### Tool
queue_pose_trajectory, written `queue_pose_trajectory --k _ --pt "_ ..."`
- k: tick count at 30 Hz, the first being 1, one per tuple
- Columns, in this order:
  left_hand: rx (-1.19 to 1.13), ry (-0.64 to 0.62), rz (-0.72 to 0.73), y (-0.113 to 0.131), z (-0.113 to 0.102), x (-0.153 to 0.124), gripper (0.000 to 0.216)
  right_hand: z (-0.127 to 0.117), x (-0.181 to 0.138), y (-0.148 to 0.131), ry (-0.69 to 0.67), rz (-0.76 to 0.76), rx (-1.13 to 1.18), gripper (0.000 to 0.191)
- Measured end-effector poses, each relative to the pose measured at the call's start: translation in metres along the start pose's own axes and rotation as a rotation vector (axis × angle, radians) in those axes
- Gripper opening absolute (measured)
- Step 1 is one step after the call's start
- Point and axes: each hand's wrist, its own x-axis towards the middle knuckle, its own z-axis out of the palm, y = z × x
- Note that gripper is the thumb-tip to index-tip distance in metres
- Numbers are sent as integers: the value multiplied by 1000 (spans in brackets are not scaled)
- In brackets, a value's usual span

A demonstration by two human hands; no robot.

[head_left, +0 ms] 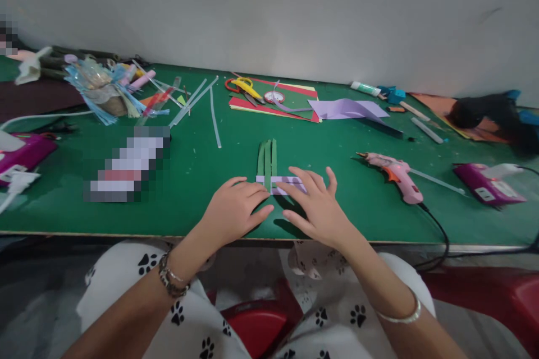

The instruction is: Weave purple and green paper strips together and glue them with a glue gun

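Observation:
Several narrow green paper strips [268,160] stand side by side, crossing a pair of purple paper strips [280,188] that lie sideways on the table. My left hand [236,208] lies at the lower left of this crossing, its fingertips touching down around the left end of the purple strips. The thumb is held apart from the fingers, with nothing visible between them. Over the right part of the purple strips, my right hand [319,207] is spread, fingers apart. It covers some of the strips, so I cannot tell how firmly its fingertips press.
A pink glue gun [398,174] with its cord lies to the right, near a purple power socket [488,182]. Scissors [246,90] and coloured paper sheets [295,115] are at the back. Clear glue sticks [196,102] lie left of them. The table's front edge [261,239] is close.

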Motion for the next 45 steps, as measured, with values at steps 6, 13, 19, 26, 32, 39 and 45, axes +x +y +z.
queue_pose_trajectory --k 6,13,19,26,32,39,45 --pt "2 -10 -1 0 0 -1 43 -2 1 -2 -49 -13 66 46" --pt "-1 -14 1 -1 -2 0 43 -8 -3 13 37 89 70 43" --pt "9 -9 0 0 -1 0 41 -3 2 -2 -59 -62 63 45" --pt "1 -12 3 -1 -1 0 39 -8 0 6 -30 22 66 42" --pt "1 -4 -5 -1 1 -1 39 -3 0 -1 -24 -84 24 47" --pt "-4 -13 -3 -1 0 -1 42 -6 -1 7 -7 -1 67 41" --pt "2 -3 0 0 1 -1 43 -5 -2 5 17 -43 26 41"
